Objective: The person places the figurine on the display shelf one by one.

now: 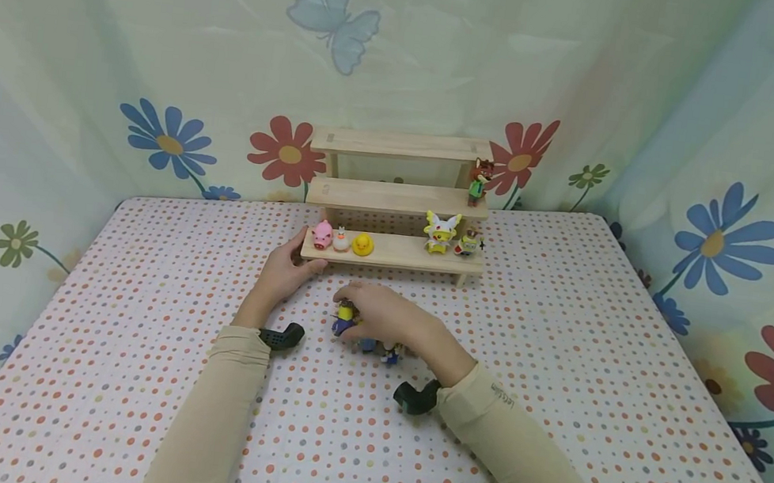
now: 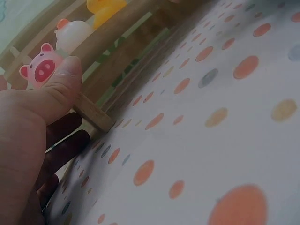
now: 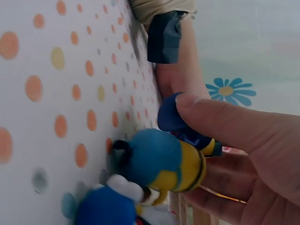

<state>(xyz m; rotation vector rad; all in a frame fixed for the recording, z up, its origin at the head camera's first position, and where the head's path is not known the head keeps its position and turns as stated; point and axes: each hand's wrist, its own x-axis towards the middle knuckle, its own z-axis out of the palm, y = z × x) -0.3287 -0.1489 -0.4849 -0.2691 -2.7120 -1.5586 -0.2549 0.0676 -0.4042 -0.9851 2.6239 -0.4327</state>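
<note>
A three-tier wooden shelf (image 1: 393, 252) has its bottom left end gripped by my left hand (image 1: 283, 268). The left wrist view shows the thumb of that left hand (image 2: 33, 122) on the board's edge beside a pink pig (image 2: 42, 68), fingers below. In front of the shelf, my right hand (image 1: 385, 317) pinches a yellow-and-dark-blue figure (image 1: 344, 318). The right wrist view has the thumb of my right hand (image 3: 243, 140) on the held figure's dark blue part (image 3: 171, 115). Close by are a blue-and-yellow figure (image 3: 157, 157) and a blue-and-white one (image 3: 108, 206).
On the bottom tier stand the pig (image 1: 322, 234), a small white figure (image 1: 341, 240), a yellow duck (image 1: 362, 244), a white-and-yellow figure (image 1: 440, 234) and a small yellow figure (image 1: 468, 243). A fox figure (image 1: 479, 183) stands at the middle tier's right end. Floral curtains hang behind.
</note>
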